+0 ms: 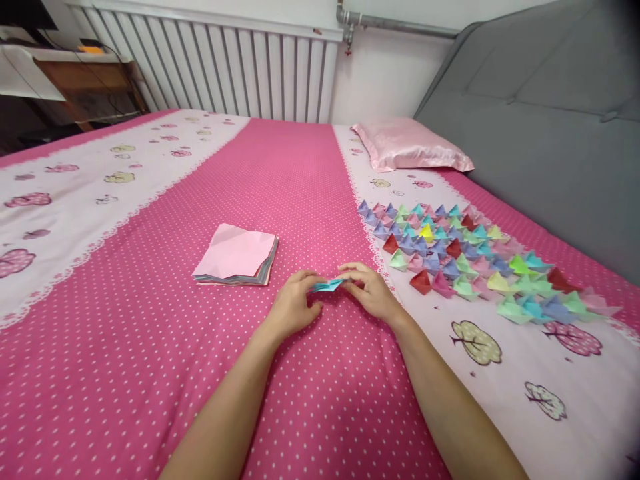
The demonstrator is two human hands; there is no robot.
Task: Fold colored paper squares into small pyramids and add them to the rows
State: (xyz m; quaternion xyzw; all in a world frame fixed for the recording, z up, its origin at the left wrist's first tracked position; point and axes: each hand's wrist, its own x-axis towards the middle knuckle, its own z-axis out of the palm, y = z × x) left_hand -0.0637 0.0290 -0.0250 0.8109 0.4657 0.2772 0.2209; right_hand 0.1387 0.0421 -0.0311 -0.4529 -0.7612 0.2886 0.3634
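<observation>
A small piece of folded light-blue paper (327, 286) is held low over the pink bedspread between my two hands. My left hand (295, 301) grips its left end, thumb below and fingers above. On the other end, the fingers and thumb of my right hand (369, 291) pinch the paper's right tip. To the left of my hands lies a stack of square paper (237, 252), a pink sheet on top. Many folded paper boats (450, 250) in several colours stand in rows to the right of my right hand.
The bed is covered with a pink dotted bedspread (295, 173) with white patterned bands. A pink pillow (410, 143) rests at the back right against a grey padded headboard (540, 100). Behind the bed are a white radiator (215, 60) and a pipe (400, 24). A desk (83, 73) stands far left.
</observation>
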